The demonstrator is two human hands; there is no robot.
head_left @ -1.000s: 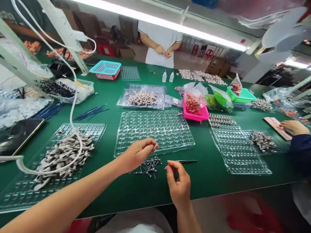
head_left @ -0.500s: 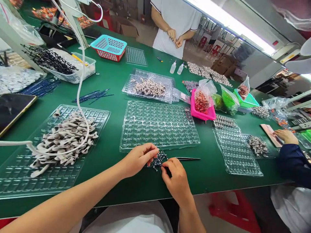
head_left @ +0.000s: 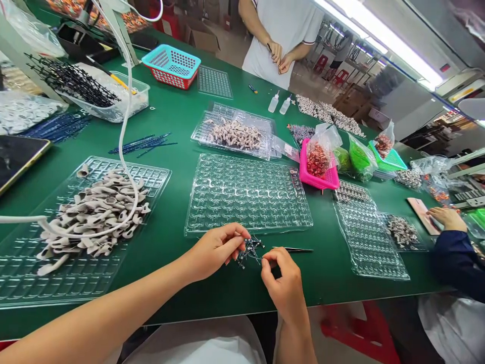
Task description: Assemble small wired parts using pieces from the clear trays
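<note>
A small tangled bunch of thin dark wired parts (head_left: 250, 248) lies on the green table between my hands. My left hand (head_left: 222, 248) is at its left side, thumb and fingers pinched together on part of the bunch. To the right, my right hand (head_left: 282, 275) pinches the end of a thin wire that runs toward the bunch. Behind my right hand lie thin metal tweezers (head_left: 299, 249). Just beyond both hands sits a clear moulded tray (head_left: 246, 194), with one small piece in its far right corner.
At the left, pale curved parts (head_left: 102, 207) are heaped on a clear tray under a white cable (head_left: 127, 111). A pink basket (head_left: 320, 177) stands back right. Another person's hand (head_left: 449, 218) rests at far right; a person stands across the table.
My right hand has moved a little to the right, away from the bunch, with a thin wire between its fingertips. My left hand has barely moved. The view has shifted slightly.
</note>
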